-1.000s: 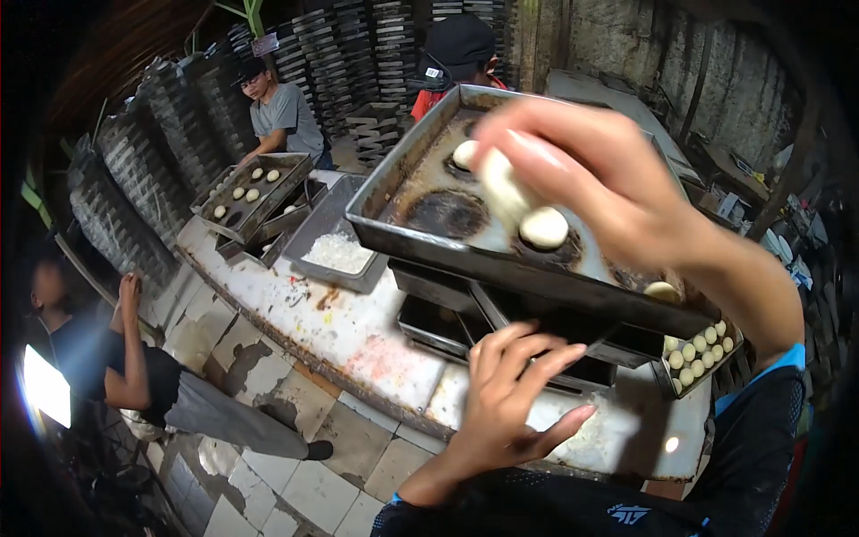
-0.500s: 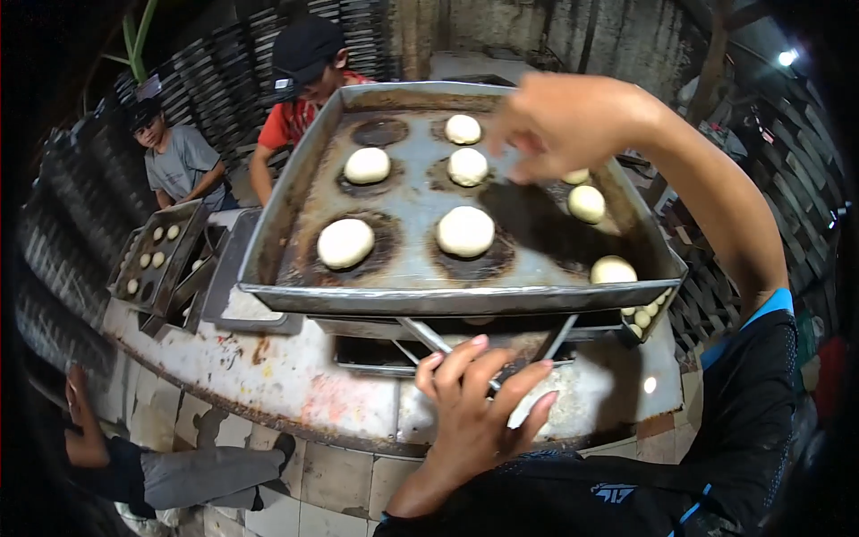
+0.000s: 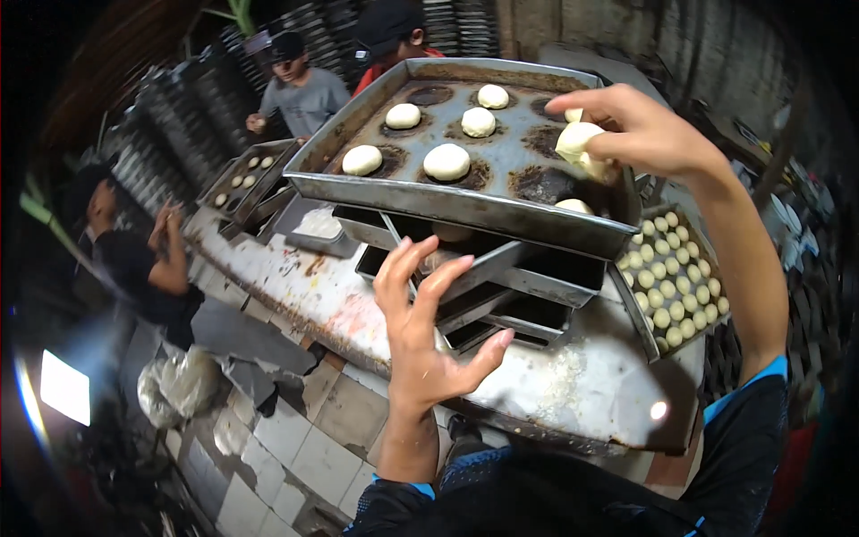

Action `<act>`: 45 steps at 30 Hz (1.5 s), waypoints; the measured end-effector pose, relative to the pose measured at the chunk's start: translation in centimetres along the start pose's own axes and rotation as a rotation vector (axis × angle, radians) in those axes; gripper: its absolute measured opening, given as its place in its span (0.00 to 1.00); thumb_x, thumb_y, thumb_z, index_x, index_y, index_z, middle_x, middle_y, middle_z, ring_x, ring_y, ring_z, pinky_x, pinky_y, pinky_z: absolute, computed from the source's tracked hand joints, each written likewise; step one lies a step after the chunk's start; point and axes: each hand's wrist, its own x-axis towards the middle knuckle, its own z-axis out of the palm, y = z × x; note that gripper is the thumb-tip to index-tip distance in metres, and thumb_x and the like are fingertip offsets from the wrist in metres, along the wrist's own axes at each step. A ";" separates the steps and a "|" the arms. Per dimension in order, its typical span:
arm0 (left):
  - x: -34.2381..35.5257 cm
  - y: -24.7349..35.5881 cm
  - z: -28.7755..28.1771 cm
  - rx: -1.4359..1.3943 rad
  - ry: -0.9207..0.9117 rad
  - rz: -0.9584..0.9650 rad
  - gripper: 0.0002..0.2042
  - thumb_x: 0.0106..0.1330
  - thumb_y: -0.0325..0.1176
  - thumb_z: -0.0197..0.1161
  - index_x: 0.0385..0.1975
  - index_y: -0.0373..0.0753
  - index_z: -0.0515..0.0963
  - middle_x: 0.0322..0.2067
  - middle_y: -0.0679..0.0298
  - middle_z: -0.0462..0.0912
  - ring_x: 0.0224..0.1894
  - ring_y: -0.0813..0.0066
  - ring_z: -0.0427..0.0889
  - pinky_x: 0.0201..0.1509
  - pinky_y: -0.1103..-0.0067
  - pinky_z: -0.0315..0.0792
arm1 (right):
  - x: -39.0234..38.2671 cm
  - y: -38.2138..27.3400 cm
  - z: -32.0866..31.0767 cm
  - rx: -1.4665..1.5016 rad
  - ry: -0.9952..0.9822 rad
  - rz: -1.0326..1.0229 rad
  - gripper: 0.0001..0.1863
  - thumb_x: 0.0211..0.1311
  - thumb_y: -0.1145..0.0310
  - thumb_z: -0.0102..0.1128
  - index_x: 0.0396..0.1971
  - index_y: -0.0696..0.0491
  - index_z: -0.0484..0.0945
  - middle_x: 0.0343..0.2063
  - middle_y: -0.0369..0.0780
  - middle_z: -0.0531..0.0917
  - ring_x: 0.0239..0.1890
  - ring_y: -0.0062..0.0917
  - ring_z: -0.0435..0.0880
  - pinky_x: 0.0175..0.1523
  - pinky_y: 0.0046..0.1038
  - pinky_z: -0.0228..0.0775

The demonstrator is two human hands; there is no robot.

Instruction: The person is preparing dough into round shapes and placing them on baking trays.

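A worn metal baking tray point(image 3: 429, 199) rests on top of a stack of similar trays, with several pale dough balls spaced across it. My right hand point(image 3: 658, 134) reaches over its right side, the index finger and thumb curled around a dough ball point(image 3: 577, 137). Another piece of dough partly shows under that thumb. In front of the stack, my left hand point(image 3: 425, 331) is raised with fingers spread and nothing in it. The fingertips overlap the lower trays point(image 3: 555, 285); whether they touch cannot be told.
A tray packed with small dough balls point(image 3: 676, 286) stands at the right. Beyond the stack are a grey tub of white flour point(image 3: 318, 224) and further dough trays point(image 3: 240, 183). Flour dusts the worn tabletop point(image 3: 573, 385). Several people point(image 3: 304, 89) are around the table's far and left sides.
My view has swung, bringing the packed dough tray into sight. My right hand has gone to the tray's right side and closed around a dough ball. My left hand's fingers have spread wider.
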 end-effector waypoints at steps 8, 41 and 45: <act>-6.3 12.5 1.6 -0.975 -0.017 -0.444 0.39 0.58 0.46 0.74 0.64 0.28 0.68 0.49 0.57 0.74 0.54 0.69 0.74 0.58 0.77 0.69 | -15.8 -3.1 9.2 0.226 0.187 -0.877 0.19 0.48 0.78 0.68 0.44 0.63 0.82 0.44 0.47 0.82 0.46 0.40 0.85 0.54 0.37 0.79; -31.3 5.5 -11.6 -1.456 -0.083 -1.254 0.17 0.77 0.34 0.50 0.57 0.29 0.74 0.55 0.56 0.79 0.58 0.70 0.78 0.62 0.73 0.72 | -25.6 -1.4 39.3 0.372 0.323 0.357 0.09 0.63 0.68 0.63 0.36 0.59 0.83 0.27 0.42 0.84 0.28 0.26 0.83 0.36 0.25 0.74; -31.2 2.8 -7.7 -1.490 -0.039 -1.396 0.15 0.74 0.31 0.54 0.54 0.29 0.75 0.54 0.57 0.80 0.56 0.70 0.79 0.61 0.72 0.73 | -29.7 4.0 35.7 0.243 0.095 0.232 0.06 0.59 0.71 0.62 0.28 0.59 0.84 0.23 0.42 0.84 0.25 0.23 0.83 0.33 0.24 0.74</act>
